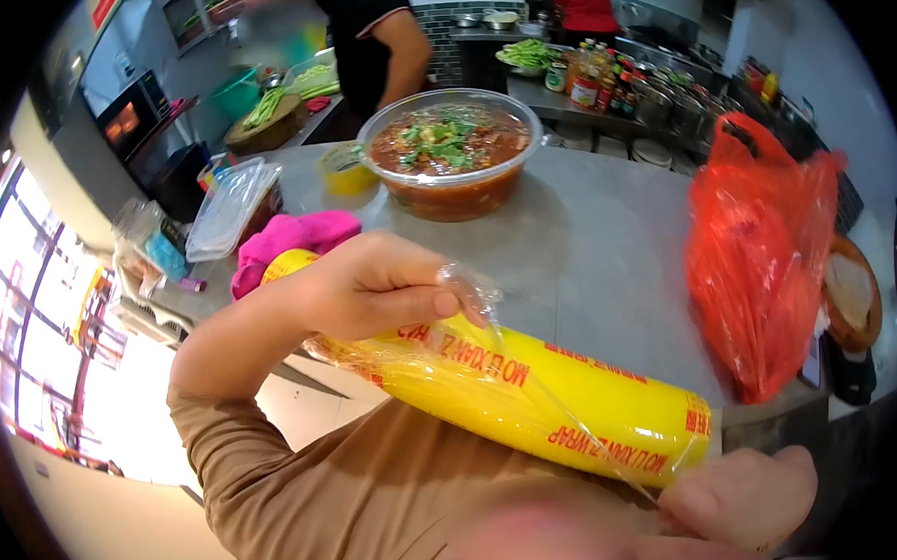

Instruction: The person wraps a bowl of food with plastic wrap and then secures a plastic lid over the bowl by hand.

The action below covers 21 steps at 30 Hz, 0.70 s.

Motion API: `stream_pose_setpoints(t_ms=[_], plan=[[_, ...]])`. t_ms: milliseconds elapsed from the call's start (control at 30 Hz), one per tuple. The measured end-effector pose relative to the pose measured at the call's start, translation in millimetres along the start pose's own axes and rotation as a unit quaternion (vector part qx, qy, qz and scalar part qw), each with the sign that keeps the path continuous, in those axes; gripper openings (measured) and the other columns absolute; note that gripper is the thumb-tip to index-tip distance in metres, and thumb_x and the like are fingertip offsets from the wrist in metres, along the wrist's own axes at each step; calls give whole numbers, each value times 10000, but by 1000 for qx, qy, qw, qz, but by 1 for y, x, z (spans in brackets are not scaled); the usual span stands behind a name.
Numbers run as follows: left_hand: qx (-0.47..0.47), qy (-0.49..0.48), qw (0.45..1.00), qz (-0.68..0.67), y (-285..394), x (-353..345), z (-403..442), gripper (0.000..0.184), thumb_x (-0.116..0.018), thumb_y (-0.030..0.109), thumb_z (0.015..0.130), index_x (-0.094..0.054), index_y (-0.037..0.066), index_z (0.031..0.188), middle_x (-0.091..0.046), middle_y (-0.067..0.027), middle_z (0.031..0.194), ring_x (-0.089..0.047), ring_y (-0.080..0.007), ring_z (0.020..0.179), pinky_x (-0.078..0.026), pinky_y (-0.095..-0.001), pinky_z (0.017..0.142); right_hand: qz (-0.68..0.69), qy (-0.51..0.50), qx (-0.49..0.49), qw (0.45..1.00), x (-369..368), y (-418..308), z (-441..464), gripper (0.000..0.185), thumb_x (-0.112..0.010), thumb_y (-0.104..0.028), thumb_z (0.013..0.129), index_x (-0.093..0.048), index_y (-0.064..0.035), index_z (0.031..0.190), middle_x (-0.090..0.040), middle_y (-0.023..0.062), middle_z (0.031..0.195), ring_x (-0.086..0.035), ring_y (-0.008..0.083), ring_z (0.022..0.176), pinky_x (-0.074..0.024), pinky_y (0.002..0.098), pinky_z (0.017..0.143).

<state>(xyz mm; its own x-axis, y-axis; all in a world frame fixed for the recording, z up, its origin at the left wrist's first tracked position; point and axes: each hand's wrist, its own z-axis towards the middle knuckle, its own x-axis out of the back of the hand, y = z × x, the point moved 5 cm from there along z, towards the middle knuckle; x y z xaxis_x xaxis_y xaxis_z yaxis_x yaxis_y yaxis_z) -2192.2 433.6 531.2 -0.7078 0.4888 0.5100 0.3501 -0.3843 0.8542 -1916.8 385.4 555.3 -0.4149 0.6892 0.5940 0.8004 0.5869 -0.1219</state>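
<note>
A thick yellow roll of cling wrap point(544, 394) with red lettering, "WRAP" among it, is held aslant on the near side of the clear round bowl point(455, 198), its lower end well to the bowl's right. Clear film point(476, 287) is loose from it, glossy, crumpled into a bunch just nearer than the bowl and drawn into a slanting edge farther right.
</note>
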Motion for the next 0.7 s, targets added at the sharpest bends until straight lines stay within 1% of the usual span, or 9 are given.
stream_pose_setpoints(t_ms=[67, 167, 233, 333, 400, 500, 600, 633, 700], plan=[[14, 9, 1000, -11, -4, 1, 4, 202, -527, 125, 963, -659, 0, 1051, -659, -49, 871, -586, -92, 764, -469, -238, 693, -27, 306, 166, 937, -3, 18, -7, 97, -675, -108, 784, -592, -66, 811, -628, 98, 817, -619, 260, 722, -480, 364, 593], [57, 35, 998, -17, -13, 7, 8, 215, -509, 134, 972, -663, -2, 1036, -637, -28, 792, -558, -61, 666, -449, -214, 610, -14, 565, 282, 775, -7, 35, -1, 97, -656, -98, 810, -580, -51, 848, -618, 90, 849, -609, 252, 716, -472, 366, 574], [66, 88, 994, -7, -14, 5, 13, 215, -505, 146, 974, -673, 12, 992, -608, 4, 711, -491, -25, 555, -387, -179, 514, 21, 605, 296, 739, -3, 48, 8, 84, -627, -83, 832, -568, -40, 874, -616, 93, 851, -609, 256, 715, -473, 362, 577], [26, 171, 983, 66, -17, 26, 3, 219, -508, 156, 972, -673, 12, 964, -614, -2, 709, -470, -29, 529, -363, -180, 492, 126, 581, 275, 755, 7, 62, 23, 55, -575, -64, 871, -539, -31, 896, -609, 97, 805, -605, 261, 679, -473, 341, 579], [-65, 213, 969, 111, 4, 37, -4, 225, -504, 155, 971, -670, 7, 946, -619, -5, 715, -448, -26, 515, -340, -180, 479, 235, 572, 267, 739, 19, 66, 30, 41, -546, -61, 897, -518, -31, 898, -602, 98, 771, -607, 253, 657, -473, 320, 581], [-146, 256, 938, 184, 43, 43, -12, 233, -500, 155, 971, -663, -9, 938, -625, -10, 730, -415, -21, 512, -303, -182, 466, 277, 574, 264, 724, 33, 74, 36, 63, -469, -78, 968, -464, -28, 930, -592, 44, 768, -573, 95, 685, -452, 220, 620], [-156, 296, 915, 226, 67, 50, -19, 234, -506, 161, 971, -659, -13, 936, -624, -9, 742, -400, -15, 513, -290, -179, 470, 331, 598, 293, 668, 52, 77, 33, 99, -440, -118, 990, -456, -39, 934, -546, 10, 747, -520, 63, 637, -420, 191, 586], [-158, 310, 906, 240, 71, 52, -21, 234, -508, 162, 971, -658, -13, 936, -624, -7, 745, -397, -13, 513, -288, -178, 471, 369, 601, 318, 634, 59, 78, 27, 124, -487, -141, 972, -481, -33, 914, -526, 21, 710, -508, 66, 598, -442, 227, 543], [-163, 308, 902, 255, 75, 55, -22, 235, -511, 168, 971, -657, -12, 934, -617, -3, 745, -392, -11, 514, -282, -176, 473, 356, 598, 340, 633, 68, 80, 27, 126, -491, -150, 971, -477, -34, 927, -535, 25, 719, -523, 66, 604, -438, 234, 534]])
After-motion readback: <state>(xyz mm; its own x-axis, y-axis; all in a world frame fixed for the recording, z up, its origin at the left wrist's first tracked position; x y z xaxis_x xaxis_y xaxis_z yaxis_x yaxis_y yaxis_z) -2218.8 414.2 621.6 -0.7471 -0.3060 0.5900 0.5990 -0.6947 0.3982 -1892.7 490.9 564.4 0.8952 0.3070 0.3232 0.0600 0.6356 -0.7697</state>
